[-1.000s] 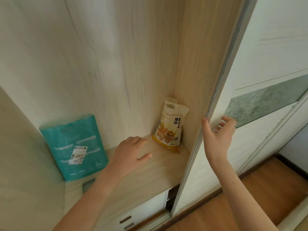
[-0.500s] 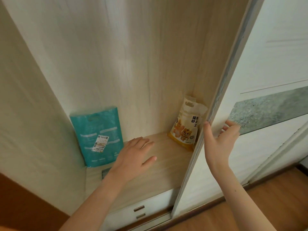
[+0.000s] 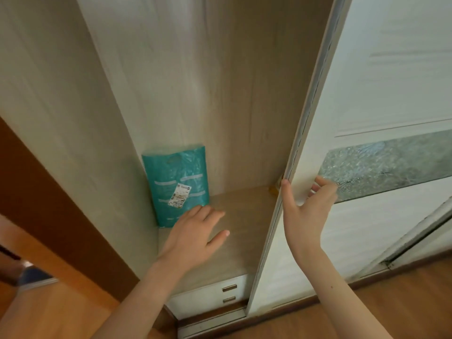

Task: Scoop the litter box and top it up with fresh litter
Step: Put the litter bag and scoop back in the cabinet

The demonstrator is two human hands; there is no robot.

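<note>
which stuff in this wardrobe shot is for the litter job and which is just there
For the job:
- yellow bag, only a sliver showing behind the sliding door
- right hand on the door's edge
- left hand over the shelf

Just there:
- teal bag, contents unclear
- drawers below the shelf
- wooden floor
</note>
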